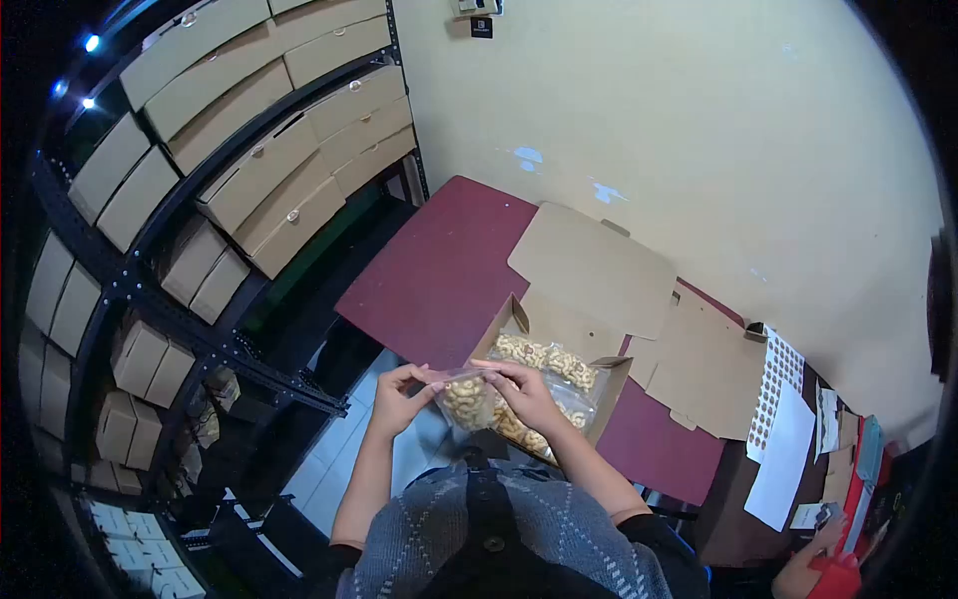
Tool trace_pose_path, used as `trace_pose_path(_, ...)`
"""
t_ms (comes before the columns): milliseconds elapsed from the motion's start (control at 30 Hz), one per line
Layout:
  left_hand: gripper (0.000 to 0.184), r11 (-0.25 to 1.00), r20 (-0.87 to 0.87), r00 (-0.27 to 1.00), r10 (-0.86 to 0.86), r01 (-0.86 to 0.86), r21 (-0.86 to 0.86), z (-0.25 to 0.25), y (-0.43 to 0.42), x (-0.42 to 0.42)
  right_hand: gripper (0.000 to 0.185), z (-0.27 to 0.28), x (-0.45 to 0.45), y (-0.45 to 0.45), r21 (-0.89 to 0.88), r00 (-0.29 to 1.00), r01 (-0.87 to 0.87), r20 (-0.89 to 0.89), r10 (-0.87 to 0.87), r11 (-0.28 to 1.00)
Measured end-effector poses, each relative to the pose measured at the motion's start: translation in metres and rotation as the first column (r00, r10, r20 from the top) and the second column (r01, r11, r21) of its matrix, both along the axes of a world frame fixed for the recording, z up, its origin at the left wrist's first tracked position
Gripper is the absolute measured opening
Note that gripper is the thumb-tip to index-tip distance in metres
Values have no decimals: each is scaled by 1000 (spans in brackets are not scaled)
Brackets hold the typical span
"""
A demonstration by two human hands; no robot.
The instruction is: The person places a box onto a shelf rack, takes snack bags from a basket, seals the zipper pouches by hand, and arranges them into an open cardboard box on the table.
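Between my hands hangs a clear plastic bag (465, 401) filled with pale, curved pieces that look like cashews. My left hand (401, 397) pinches its upper left corner, with thumb and fingers closed. On the other side, my right hand (531, 397) grips the bag's upper right edge, fingers closed. Just beyond and to the right is an open cardboard box (612, 391), its lid (594, 262) folded back. Similar filled bags (571, 368) lie inside it; my right hand and forearm cover part of them.
The box stands on a dark red table (429, 265). Right of it lie flattened cardboard (704, 374), a sheet of round stickers (776, 384) and a white sheet (781, 461). Shelves of cardboard boxes (289, 215) rise at left. Another person's hand (806, 567) shows at lower right.
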State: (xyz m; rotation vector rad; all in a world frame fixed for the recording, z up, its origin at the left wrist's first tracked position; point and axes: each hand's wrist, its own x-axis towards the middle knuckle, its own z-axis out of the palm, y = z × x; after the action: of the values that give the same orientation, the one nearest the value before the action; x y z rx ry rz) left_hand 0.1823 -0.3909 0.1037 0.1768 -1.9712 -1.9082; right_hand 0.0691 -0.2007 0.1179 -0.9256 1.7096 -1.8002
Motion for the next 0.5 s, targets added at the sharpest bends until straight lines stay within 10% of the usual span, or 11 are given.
trace_pose_path(367,25,998,-52,996,66,-66,4,28,3,-16,20,-10,4,-7,-10,967,243,84,-241,970)
trace_pose_path(433,47,989,-56,991,119,-123,-76,39,10,-13,21,-9,2,-13,-72,949,309,82,-303,948)
trace_pose_path(500,68,806,-95,988,124,-156,-571,44,24,-9,23,-1,3,-19,-24,879,464,135,-457,886)
